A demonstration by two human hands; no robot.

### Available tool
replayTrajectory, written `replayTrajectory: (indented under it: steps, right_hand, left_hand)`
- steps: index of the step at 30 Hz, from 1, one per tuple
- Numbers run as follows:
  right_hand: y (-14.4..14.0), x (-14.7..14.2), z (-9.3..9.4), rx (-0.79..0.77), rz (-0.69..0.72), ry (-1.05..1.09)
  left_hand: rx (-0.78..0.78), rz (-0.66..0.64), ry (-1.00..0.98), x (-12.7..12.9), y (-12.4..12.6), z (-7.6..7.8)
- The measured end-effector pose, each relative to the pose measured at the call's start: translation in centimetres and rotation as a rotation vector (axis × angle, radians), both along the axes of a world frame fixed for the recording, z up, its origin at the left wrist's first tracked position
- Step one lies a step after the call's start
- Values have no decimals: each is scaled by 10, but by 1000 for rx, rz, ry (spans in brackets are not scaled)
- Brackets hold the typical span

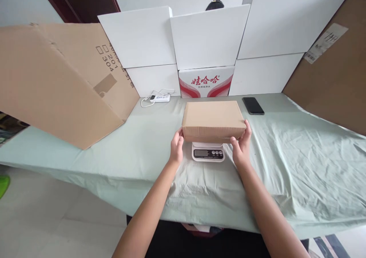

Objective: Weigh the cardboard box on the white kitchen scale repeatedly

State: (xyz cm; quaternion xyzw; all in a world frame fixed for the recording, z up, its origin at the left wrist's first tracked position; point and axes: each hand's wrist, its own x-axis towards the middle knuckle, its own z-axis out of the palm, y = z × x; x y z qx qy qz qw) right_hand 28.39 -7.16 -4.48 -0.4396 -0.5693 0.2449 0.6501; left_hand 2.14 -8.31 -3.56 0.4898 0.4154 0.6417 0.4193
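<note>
A closed brown cardboard box sits over a white digital scale, whose front panel with display and buttons shows below the box's near edge. My left hand grips the box's left side near the front corner. At the opposite front corner, my right hand holds the box, thumb on the front face and fingers around the right side. The scale's platform is mostly hidden under the box. I cannot tell whether the box's full weight rests on it.
A black phone lies to the right behind the box. Back left is a white power strip with a cable. White boxes form a wall behind, and large cartons flank the cloth-covered table. Someone's hair shows above the white boxes.
</note>
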Motion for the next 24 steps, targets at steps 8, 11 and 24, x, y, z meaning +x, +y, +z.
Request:
replayTrajectory:
  steps: [8, 11, 24]
  right_hand:
    - [2, -1, 5, -24, 46, 53]
    - [2, -1, 7, -35, 48, 56]
    - [15, 19, -2, 23, -77, 168]
  left_hand:
    - [33, 8, 22, -2, 0, -2]
    - [40, -2, 23, -1, 1, -2]
    - [42, 34, 9, -2, 5, -9]
